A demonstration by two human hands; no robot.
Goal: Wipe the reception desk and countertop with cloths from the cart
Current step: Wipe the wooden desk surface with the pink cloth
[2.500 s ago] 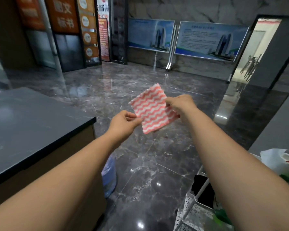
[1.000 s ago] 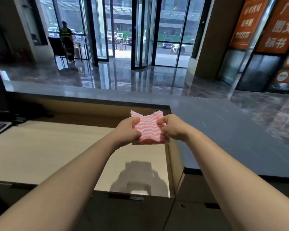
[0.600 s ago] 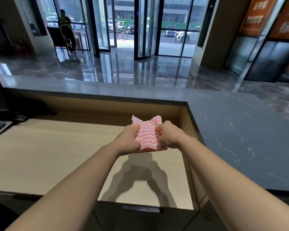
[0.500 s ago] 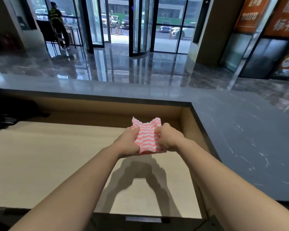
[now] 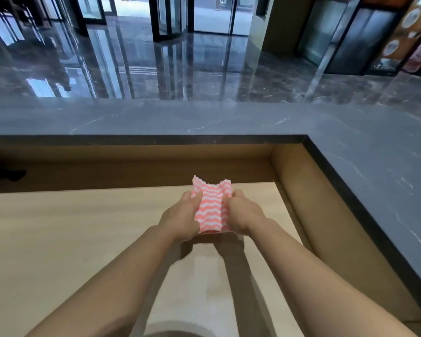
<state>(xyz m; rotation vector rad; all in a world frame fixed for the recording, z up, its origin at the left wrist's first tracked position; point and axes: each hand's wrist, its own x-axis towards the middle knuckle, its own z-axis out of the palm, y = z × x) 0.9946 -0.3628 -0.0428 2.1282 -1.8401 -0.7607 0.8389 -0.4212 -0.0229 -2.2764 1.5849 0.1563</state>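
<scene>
Standing behind the counter, you see a pale wood desk [image 5: 58, 239] run from the left edge to a wooden side wall on the right. A dark grey veined countertop [image 5: 374, 166] sits raised above it, along the back and down the right side in an L. Beyond lies a glossy dark floor [image 5: 156, 69] mirroring the glass doors [image 5: 170, 15], with signs [image 5: 408, 20] far right. A dark shape [image 5: 10, 173] sits far left under the counter's lip; I cannot tell what it is.

The desk stretches broad to the left of the arms. To the right it ends close by at the side wall, with the counter's black edge running above.

Left hand [image 5: 180, 217] and right hand [image 5: 244, 215] each grip one side of a pink-and-white wavy cloth [image 5: 210, 207], fingers curled round it, bunching it narrow between them. It is held just over the desk near the right back corner, shadow beneath; whether its lower edge touches, I cannot tell. Its long axis runs away from the person, ragged top edge toward the back wall
</scene>
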